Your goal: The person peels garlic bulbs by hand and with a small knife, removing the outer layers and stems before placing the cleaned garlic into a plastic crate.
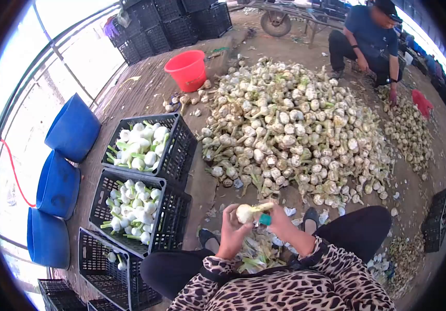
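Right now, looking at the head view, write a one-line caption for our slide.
Left hand and right hand hold a garlic bulb beside a large garlic pile and crates of cleaned bulbs.

The bulb (246, 212) in the left grip (231, 230) is white, smooth and faintly glossy, with a pale green stalk. The tool handle (265, 219) in the right grip (281, 224) is teal and smooth, apparently plastic. The peelings (256, 254) below are thin, papery and matt. The heaped bulbs (290, 124) have dull, rough, soil-stained skins. The crates (179, 150) are black moulded plastic lattice with a matt finish. The crated bulbs (142, 145) are clean, white and smooth. The bucket (187, 70) is red plastic, smooth, with a slight sheen. The barrels (72, 127) are blue plastic, smooth and glossy. The floor (202, 181) is bare, dusty, rough and matt. The sleeves (285, 285) are soft leopard-print cloth, and the trousers (360, 228) are black matt cloth.
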The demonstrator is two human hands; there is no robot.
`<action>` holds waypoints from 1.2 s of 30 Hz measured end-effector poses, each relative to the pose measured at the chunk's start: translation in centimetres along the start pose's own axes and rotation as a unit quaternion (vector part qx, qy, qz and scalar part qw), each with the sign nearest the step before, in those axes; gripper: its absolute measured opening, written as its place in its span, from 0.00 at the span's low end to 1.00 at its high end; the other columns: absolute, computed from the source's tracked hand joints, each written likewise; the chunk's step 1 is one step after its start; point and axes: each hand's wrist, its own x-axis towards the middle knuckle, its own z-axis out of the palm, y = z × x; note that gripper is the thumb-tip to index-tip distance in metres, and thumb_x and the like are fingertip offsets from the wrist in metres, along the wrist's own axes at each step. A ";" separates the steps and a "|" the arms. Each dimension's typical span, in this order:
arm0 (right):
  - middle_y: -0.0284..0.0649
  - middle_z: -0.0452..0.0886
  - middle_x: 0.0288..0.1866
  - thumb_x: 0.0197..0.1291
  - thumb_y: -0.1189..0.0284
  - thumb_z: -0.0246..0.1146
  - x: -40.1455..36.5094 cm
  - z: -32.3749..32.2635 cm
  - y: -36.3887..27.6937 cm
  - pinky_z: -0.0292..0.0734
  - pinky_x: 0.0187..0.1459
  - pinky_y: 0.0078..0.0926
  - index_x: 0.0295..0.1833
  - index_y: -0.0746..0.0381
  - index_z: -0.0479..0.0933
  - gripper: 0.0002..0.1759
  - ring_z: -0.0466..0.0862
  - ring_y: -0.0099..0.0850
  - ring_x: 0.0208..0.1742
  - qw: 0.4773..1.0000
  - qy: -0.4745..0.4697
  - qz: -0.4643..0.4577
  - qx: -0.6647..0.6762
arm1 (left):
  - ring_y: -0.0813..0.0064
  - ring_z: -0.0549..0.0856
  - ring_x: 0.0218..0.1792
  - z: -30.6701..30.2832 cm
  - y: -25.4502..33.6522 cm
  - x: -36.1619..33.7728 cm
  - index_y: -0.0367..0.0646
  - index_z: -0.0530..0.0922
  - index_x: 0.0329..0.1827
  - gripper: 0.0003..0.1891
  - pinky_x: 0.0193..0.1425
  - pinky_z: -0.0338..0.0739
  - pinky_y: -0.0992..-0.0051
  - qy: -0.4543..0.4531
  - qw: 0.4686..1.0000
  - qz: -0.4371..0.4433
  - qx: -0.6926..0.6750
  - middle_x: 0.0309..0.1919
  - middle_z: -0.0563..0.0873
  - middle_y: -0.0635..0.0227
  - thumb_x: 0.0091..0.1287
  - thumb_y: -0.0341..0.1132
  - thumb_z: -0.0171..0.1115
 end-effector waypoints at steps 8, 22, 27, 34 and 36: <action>0.36 0.81 0.31 0.58 0.63 0.66 -1.4 1.5 -0.5 0.69 0.29 0.24 0.39 0.66 0.80 0.16 0.75 0.21 0.28 0.999 -0.006 0.051 0.020 | 0.70 0.74 0.57 -0.5 -0.3 -2.3 0.41 0.58 0.59 0.36 0.62 0.72 0.71 0.006 0.978 0.125 0.167 0.56 0.69 0.61 0.48 0.13 0.67; 0.39 0.80 0.29 0.60 0.73 0.63 -1.8 0.5 -4.0 0.72 0.34 0.24 0.42 0.67 0.76 0.08 0.77 0.22 0.32 0.968 -0.097 -0.183 -0.140 | 0.71 0.79 0.44 -1.3 1.7 -2.5 0.42 0.65 0.58 0.17 0.44 0.76 0.71 -0.042 0.969 -0.127 -0.206 0.49 0.78 0.63 0.73 0.43 0.44; 0.37 0.80 0.28 0.60 0.73 0.62 -1.5 0.5 -3.8 0.72 0.34 0.25 0.41 0.66 0.76 0.08 0.76 0.21 0.32 0.981 -0.092 -0.136 -0.100 | 0.72 0.80 0.39 -2.4 0.9 -1.2 0.44 0.69 0.57 0.25 0.34 0.71 0.77 -0.134 0.918 -0.232 -0.294 0.44 0.81 0.64 0.75 0.54 0.35; 0.33 0.78 0.28 0.61 0.71 0.63 -1.4 0.2 -3.1 0.70 0.34 0.23 0.41 0.65 0.77 0.08 0.74 0.19 0.31 0.982 -0.069 -0.091 -0.152 | 0.80 0.78 0.38 0.1 1.1 -1.9 0.39 0.70 0.57 0.24 0.40 0.74 0.81 0.001 0.990 -0.122 -0.077 0.45 0.79 0.68 0.68 0.50 0.56; 0.31 0.78 0.31 0.60 0.71 0.64 -0.9 -0.8 -3.6 0.68 0.36 0.21 0.41 0.65 0.77 0.09 0.71 0.17 0.33 0.983 -0.139 -0.089 -0.080 | 0.78 0.79 0.43 -0.6 0.8 -1.5 0.38 0.69 0.59 0.28 0.45 0.75 0.79 -0.029 0.977 -0.151 -0.145 0.50 0.78 0.67 0.66 0.50 0.60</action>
